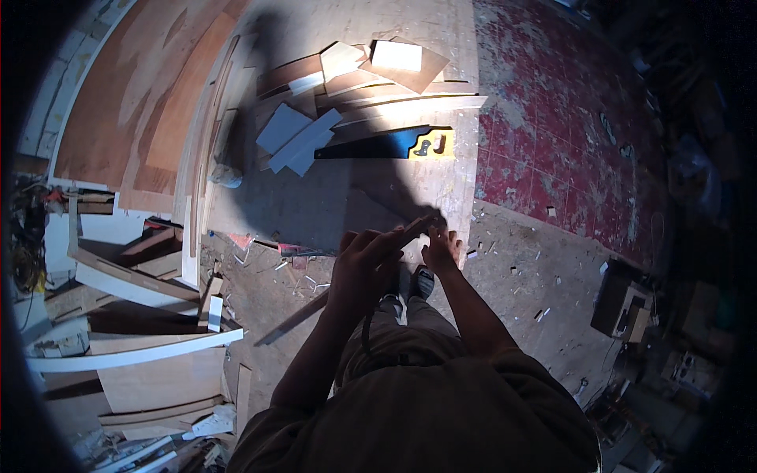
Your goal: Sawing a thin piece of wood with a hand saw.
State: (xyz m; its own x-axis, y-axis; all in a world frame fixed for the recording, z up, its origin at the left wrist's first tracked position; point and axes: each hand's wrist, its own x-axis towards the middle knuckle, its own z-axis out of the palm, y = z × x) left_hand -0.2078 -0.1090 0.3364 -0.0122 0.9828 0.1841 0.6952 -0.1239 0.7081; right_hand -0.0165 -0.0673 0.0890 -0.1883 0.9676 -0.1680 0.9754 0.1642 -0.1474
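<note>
My left hand (359, 264) is closed round a long, narrow wooden strip (406, 236), which slants from low on the left up to the right over the near edge of a pale plywood worktop (307, 213). My right hand (441, 251) is by the strip's far end, fingers apart and partly curled; whether its fingertips touch the wood is unclear in shadow. Beyond both hands a handsaw with a black-and-yellow handle (430, 143) lies flat, beside grey-white offcuts (288, 130) and, farther back, several small boards (414, 75) with a white piece (394, 55) on top.
Large plywood sheets (118, 94) lie at the upper left, above a jumbled pile of boards and strips (158, 363). A worn red panel (560, 118) borders the worktop on the right. Scraps litter the concrete floor (520, 299) round my feet. A dark boxy object (615, 299) sits at the right.
</note>
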